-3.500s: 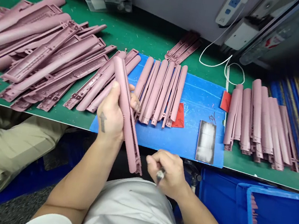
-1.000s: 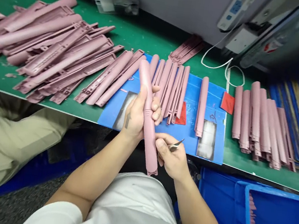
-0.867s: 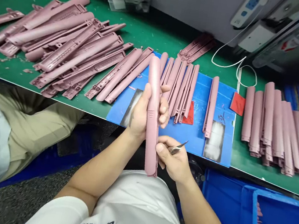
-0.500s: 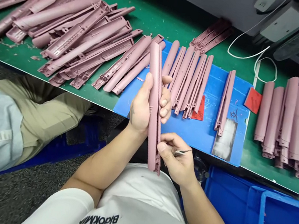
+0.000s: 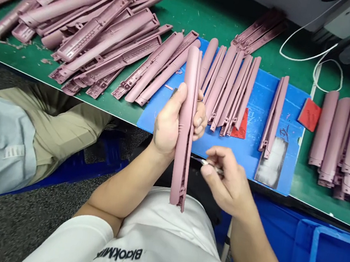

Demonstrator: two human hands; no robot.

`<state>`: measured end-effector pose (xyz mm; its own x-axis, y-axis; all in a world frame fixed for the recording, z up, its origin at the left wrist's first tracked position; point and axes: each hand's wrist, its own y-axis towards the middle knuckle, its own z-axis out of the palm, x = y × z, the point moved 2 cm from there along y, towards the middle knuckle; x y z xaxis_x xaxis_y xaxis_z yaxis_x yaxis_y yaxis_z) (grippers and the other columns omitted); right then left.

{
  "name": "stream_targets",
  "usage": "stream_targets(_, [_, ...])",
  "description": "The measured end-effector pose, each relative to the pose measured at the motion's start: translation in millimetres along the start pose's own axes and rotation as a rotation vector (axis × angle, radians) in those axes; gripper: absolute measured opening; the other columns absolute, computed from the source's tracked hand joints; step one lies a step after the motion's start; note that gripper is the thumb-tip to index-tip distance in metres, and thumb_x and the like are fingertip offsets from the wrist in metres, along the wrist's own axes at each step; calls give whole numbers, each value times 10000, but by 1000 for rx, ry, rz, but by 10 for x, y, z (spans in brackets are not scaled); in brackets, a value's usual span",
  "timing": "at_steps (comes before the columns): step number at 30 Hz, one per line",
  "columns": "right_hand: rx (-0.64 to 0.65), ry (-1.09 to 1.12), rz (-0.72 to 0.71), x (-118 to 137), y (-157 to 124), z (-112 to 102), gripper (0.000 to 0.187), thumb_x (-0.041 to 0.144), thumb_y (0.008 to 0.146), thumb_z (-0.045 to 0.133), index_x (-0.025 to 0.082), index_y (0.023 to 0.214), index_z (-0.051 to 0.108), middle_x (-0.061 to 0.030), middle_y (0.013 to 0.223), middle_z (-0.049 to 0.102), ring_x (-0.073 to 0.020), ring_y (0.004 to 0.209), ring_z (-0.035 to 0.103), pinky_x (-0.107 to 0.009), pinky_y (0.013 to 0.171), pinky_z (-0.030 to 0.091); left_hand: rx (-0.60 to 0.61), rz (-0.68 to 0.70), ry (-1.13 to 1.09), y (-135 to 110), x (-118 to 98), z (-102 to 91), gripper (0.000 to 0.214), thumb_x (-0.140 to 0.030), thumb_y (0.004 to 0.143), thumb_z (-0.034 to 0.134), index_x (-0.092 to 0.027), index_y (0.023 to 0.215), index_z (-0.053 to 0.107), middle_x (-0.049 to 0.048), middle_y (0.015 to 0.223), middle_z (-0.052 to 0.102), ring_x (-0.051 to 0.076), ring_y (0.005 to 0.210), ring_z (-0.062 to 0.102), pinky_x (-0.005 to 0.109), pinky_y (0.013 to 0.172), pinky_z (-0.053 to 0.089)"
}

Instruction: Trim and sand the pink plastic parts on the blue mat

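My left hand (image 5: 168, 128) is wrapped round a long pink plastic shell (image 5: 179, 162), held nearly upright in front of my white shirt. A lengthwise gap runs along the shell's right side, and its lower end shows small holes and ribs. To the right of it, my right hand (image 5: 231, 184) pinches a small metal knife (image 5: 205, 162) with a thin pointed tip aimed left. That tip is apart from the shell, and part of the knife is hidden by the fingers. Behind my left hand, several similar pink shells (image 5: 222, 85) lie side by side on a blue sheet (image 5: 176, 120).
A heap of pink half-shells (image 5: 106, 39) covers the green bench (image 5: 186, 7) at left. More shells (image 5: 337, 136) are stacked at right, near a red card (image 5: 309, 114) and a white cable (image 5: 316, 62). Blue crates (image 5: 311, 245) stand below. Another person's leg (image 5: 55, 123) is at left.
My right hand has moved right and slightly up, taking the knife away from the shell. The shell stands straighter in my left hand. The whole view has shifted a little.
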<state>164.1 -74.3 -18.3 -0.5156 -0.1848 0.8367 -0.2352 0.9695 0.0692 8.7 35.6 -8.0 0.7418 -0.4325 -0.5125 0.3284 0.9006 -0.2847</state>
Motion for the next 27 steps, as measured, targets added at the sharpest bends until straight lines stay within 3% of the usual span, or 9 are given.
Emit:
stream_targets(1, [-36,-119,-82,1,27,-71,137,338,1141,600,235,1227,628,-11,932,692,-142,768,644,-263,721,505,-13,-15,6,-4,1,-6,519,-597,1155,411,-211,901,647,-33,579,513,95,438,517,171,375,397])
stream_targets(3, [-92,-291,-247,12,79,-173,128,233,1157,534,223,1129,659,-25,900,710,-153,787,655,-273,753,506,-19,-37,13,-12,4,-12,520,-579,1159,410,-201,883,638,-21,613,535,93,471,537,165,386,394])
stream_targets(7, [-119,-493,-399,31,166,-237,186,185,1127,588,200,1273,704,-54,935,764,-178,799,684,-301,781,524,2,-58,24,-35,-2,14,523,-542,1170,378,-189,877,629,-12,649,545,91,508,556,158,397,405])
stream_targets(18, [-215,-686,-466,85,354,-192,227,200,1099,637,249,1275,771,-43,912,765,-186,756,584,-347,749,441,-51,-122,25,-12,30,43,550,-673,1099,508,-194,856,627,2,667,552,101,508,594,152,382,417])
stream_targets(27, [-187,-663,-512,70,255,-158,218,165,1070,670,257,1255,740,-32,885,735,-177,761,557,-348,713,388,-57,-148,22,1,27,33,577,-697,1098,489,-194,855,632,-4,653,521,97,509,566,146,355,392])
